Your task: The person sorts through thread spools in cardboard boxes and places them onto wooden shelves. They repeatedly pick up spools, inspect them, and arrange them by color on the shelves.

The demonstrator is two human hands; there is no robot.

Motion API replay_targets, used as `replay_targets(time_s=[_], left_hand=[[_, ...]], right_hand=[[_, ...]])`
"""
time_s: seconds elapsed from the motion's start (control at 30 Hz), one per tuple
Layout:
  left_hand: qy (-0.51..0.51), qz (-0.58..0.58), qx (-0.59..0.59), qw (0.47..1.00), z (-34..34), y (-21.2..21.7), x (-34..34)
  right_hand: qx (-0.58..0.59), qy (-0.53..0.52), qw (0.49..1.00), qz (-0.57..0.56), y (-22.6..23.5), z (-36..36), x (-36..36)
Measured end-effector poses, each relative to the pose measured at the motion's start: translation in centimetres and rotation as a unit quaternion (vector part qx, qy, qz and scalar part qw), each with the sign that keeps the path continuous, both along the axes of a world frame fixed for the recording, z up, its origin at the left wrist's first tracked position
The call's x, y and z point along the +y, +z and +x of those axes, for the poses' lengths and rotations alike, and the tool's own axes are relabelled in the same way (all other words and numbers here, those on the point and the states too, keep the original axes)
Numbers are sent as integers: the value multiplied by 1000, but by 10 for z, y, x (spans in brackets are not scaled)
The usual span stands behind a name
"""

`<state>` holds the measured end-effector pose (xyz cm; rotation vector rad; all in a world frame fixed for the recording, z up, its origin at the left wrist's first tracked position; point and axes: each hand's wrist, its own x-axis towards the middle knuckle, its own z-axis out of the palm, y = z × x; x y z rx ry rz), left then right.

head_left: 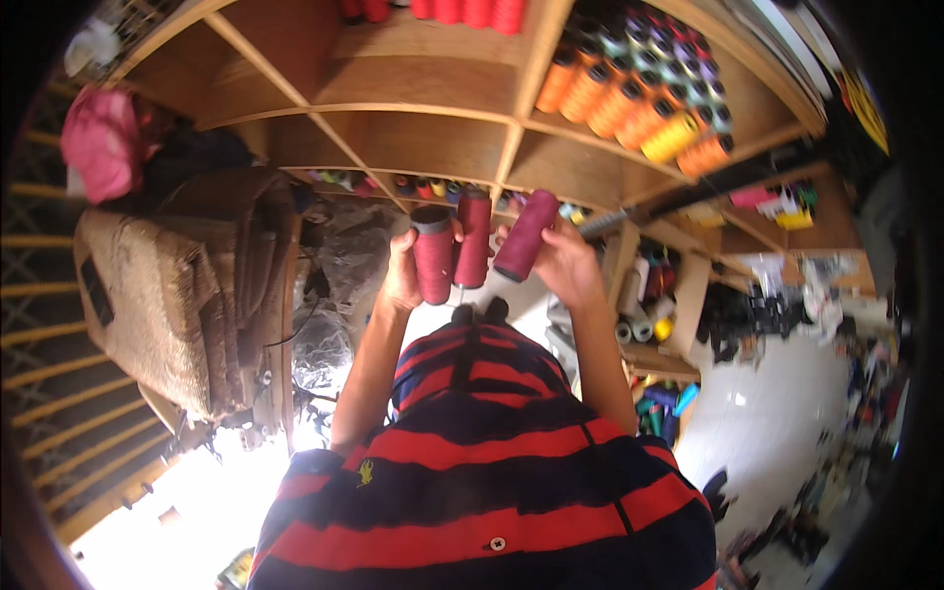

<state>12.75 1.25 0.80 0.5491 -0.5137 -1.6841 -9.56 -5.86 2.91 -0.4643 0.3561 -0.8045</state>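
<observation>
Three tall spools of thread are held up in front of my body. My left hand (pixel 401 273) is closed around a dark red spool (pixel 433 258) with a black top end. A maroon spool (pixel 527 236), tilted to the right, is gripped by my right hand (pixel 570 265). Between these two stands a deep red spool (pixel 473 241), close beside the left one. Fingertips show at both sides of this middle spool, but I cannot tell which hand supports it.
Ahead is a wooden shelf (pixel 413 106) with compartments. Orange spools (pixel 618 102) fill its right part, and bright red spools (pixel 477 12) stand at the top. A brown cover (pixel 162 285) drapes something at the left. Low shelving (pixel 654 366) stands right; scattered items (pixel 801 526) lie on the floor.
</observation>
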Motion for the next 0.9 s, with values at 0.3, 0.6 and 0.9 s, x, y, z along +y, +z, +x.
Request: replay_targets(time_s=[0.3,0.6,0.9], left_hand=[[153,-52,25,986,72,11,16],[148,-16,41,988,141,-12,13],[97,6,70,993,202,-36,12]], right_hand=[[185,-30,959,-212,36,144,-74],[370,-311,770,-417,34,333,-231],[477,-375,642,-469,26,401,-270]])
